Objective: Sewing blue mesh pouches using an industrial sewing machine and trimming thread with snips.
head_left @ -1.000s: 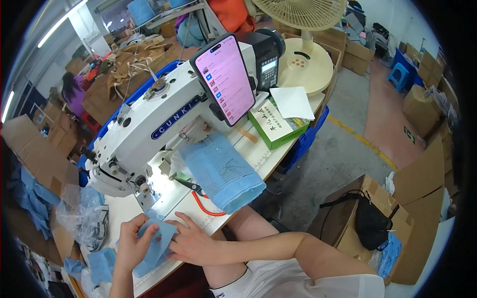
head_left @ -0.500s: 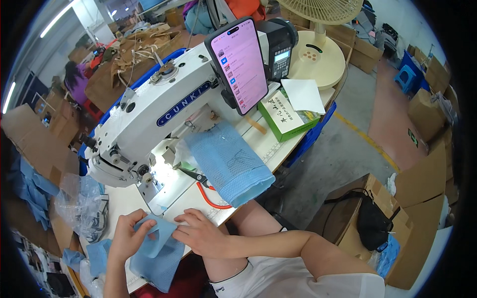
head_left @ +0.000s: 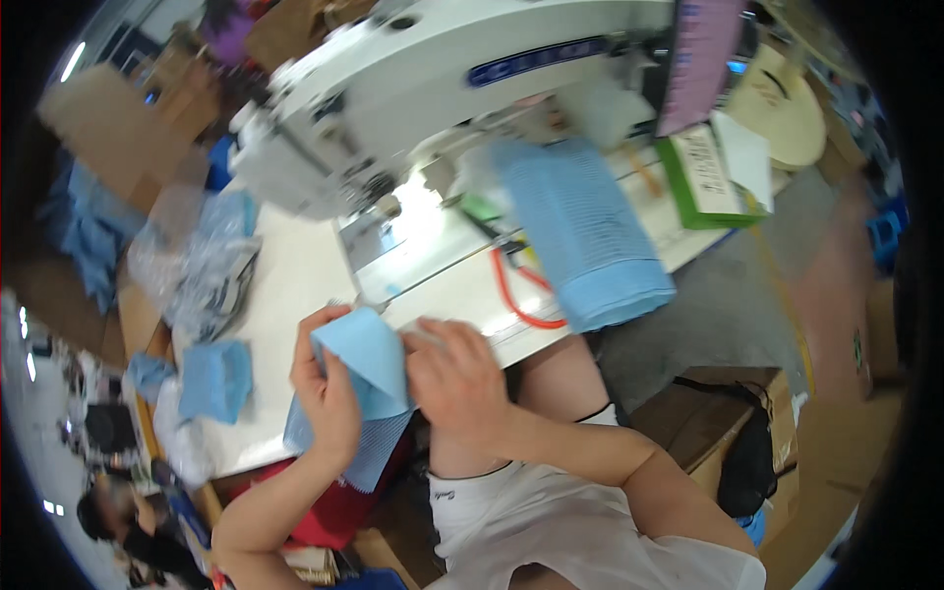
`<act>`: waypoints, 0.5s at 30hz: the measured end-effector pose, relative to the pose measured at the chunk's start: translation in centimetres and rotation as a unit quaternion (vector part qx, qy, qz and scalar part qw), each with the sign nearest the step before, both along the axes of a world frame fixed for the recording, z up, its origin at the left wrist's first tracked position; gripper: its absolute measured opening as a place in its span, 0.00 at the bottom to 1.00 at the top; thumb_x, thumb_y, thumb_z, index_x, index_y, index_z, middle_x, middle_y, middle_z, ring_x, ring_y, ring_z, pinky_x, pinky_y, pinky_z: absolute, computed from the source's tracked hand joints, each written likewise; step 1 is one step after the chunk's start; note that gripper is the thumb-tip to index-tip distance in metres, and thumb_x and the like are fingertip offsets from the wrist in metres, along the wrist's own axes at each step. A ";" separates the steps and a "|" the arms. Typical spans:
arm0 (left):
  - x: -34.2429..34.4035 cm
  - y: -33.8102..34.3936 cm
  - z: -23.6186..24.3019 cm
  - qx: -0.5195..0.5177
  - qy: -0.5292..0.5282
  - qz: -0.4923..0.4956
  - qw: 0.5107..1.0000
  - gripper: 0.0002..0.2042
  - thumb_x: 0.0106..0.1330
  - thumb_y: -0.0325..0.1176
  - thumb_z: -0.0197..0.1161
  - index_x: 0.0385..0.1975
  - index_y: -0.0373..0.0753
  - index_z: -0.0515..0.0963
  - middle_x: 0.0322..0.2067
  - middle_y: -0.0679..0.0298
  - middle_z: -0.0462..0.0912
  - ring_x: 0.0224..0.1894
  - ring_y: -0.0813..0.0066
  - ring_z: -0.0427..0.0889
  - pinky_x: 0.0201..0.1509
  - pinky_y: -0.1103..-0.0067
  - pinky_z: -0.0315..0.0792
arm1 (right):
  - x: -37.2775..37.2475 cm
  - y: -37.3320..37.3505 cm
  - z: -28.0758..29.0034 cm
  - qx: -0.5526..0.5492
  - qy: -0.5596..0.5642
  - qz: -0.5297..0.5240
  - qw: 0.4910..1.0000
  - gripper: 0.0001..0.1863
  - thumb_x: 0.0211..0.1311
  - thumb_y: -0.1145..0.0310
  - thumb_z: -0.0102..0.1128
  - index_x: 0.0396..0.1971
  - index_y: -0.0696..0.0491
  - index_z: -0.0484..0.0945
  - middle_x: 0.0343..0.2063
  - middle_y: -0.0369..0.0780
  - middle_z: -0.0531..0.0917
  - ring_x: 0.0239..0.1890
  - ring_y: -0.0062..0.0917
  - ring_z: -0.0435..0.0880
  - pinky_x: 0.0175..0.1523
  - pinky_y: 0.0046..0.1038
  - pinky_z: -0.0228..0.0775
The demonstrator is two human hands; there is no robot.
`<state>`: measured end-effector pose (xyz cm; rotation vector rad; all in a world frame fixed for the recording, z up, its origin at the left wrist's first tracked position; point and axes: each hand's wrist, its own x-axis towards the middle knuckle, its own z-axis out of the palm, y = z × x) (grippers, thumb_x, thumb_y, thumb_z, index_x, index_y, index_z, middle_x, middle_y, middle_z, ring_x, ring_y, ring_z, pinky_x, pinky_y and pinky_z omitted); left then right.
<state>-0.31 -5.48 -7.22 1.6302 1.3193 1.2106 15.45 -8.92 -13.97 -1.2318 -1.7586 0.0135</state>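
My left hand grips a folded piece of light blue fabric, its thumb on the front and fingers behind. My right hand is at the fabric's right side, fingers curled on it; motion blurs both hands. The fabric hangs over the near edge of the white worktable, just in front of the white sewing machine. A rolled blue mesh piece lies right of the needle area, with red-handled scissors beside it and partly under it. Another blue piece lies left of my left hand.
A phone is mounted on the machine, near a green box and a cream fan base. Clear plastic bags lie at left beside cardboard. A co-worker appears at lower left; boxes and a black bag stand at right.
The view has swung leftward and blurred, bringing a co-worker into the lower left. My hands and the held fabric sit higher and farther right in the picture; the fabric's flap is folded differently.
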 end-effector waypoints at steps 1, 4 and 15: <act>-1.4 -0.3 -1.5 -0.027 -0.025 0.033 0.999 0.11 0.82 0.31 0.52 0.53 0.32 0.77 0.46 0.64 0.83 0.48 0.80 0.78 0.56 0.80 0.72 | -0.1 0.0 0.2 0.003 0.002 0.005 1.000 0.17 0.48 0.73 0.68 0.41 0.58 0.82 0.52 0.41 0.86 0.57 0.40 0.83 0.59 0.44 0.76; -3.1 0.0 -3.7 -0.070 -0.081 0.100 0.989 0.08 0.83 0.32 0.54 0.46 0.34 0.76 0.39 0.68 0.82 0.42 0.85 0.77 0.48 0.85 0.72 | 0.0 0.0 0.0 0.012 0.025 0.037 0.999 0.14 0.52 0.75 0.68 0.41 0.55 0.83 0.49 0.38 0.87 0.53 0.36 0.84 0.54 0.39 0.75; -3.0 6.4 -1.8 -0.131 -0.277 -0.092 0.947 0.06 0.76 0.32 0.59 0.36 0.41 0.72 0.33 0.57 0.85 0.26 0.78 0.72 0.29 0.82 0.66 | 0.9 1.2 1.8 -0.087 0.000 0.136 0.987 0.19 0.55 0.70 0.72 0.48 0.55 0.83 0.40 0.37 0.82 0.44 0.33 0.78 0.56 0.40 0.67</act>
